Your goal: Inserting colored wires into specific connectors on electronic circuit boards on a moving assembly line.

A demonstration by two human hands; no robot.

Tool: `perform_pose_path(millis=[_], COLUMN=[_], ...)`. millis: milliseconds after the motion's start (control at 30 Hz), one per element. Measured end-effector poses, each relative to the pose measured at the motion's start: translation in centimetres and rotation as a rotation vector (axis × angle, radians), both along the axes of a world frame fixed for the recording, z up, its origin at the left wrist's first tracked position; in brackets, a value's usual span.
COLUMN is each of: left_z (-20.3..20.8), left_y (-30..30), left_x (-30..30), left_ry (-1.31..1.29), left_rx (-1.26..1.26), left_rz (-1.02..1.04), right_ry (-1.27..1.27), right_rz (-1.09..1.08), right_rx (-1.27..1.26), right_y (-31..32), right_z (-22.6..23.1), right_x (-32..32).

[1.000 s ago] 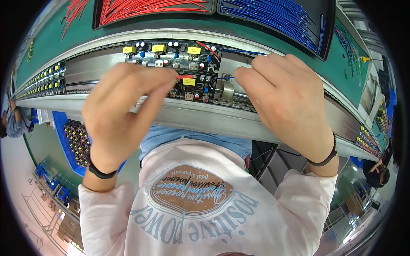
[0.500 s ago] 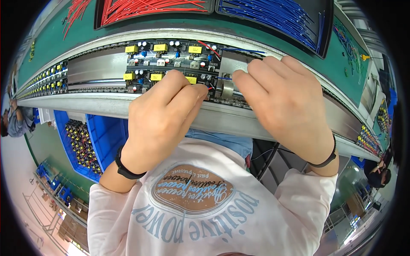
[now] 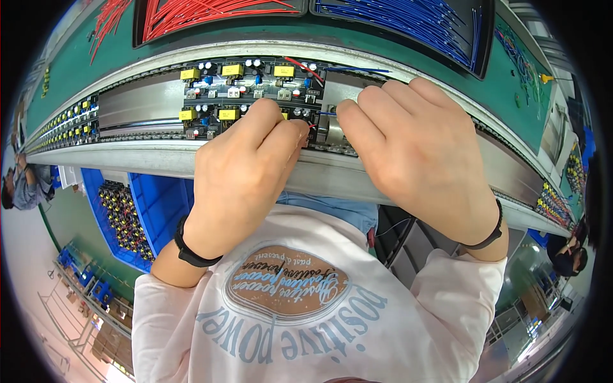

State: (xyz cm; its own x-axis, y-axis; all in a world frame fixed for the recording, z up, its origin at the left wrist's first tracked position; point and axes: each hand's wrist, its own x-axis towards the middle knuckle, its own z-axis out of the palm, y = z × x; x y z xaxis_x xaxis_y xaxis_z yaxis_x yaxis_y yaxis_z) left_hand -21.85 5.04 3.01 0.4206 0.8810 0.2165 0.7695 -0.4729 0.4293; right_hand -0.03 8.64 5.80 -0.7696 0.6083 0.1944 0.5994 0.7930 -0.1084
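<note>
Because the fingers of the left hand (image 3: pixel 246 159) pinch a red wire (image 3: pixel 311 126) and those of the right hand (image 3: pixel 412 143) a blue wire (image 3: pixel 328 114), both near the circuit board (image 3: pixel 315 115) beneath the left fingers, a slanted push could bend 1 wire or jostle the other.

An electronics factory floor, on an assembly line: a long metal-railed conveyor (image 3: pixel 137 112) bears populated circuit boards (image 3: pixel 258 82) beside a green surface (image 3: pixel 70 60) with black trays (image 3: pixel 462 30) of cut red wires (image 3: pixel 217 10) and blue wires (image 3: pixel 399 20). Co-workers (image 3: pixel 30 186) show near both ends.
</note>
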Motion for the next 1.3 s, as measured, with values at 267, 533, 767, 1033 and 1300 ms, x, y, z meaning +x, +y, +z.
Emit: perform_pose_path(millis=[267, 533, 767, 1033, 1300], left_z=[0.4, 0.0, -0.1, -0.4, -0.8], left_y=[0.0, -0.1, 0.0, 0.4, 0.4], left_x=[0.4, 1.7, 1.6, 1.3, 1.2], left_ry=[0.079, 0.057, 0.017, -0.078, -0.113], left_rx=[0.051, 0.086, 0.073, -0.005, -0.012], left_rz=[-0.061, -0.057, 0.011, 0.033, 0.023], right_ry=[0.011, 0.04, 0.051, 0.073, 0.135], right_rz=[0.003, 0.01, -0.009, -0.066, -0.044], right_rx=[-0.013, -0.018, -0.028, 0.015, 0.05], right_y=[-0.3, -0.1, 0.2, 0.6, 0.5], right_z=[0.0, -0.2, -0.8, -1.5, 0.0], right_x=[-0.1, -0.2, -0.3, 0.2, -0.1])
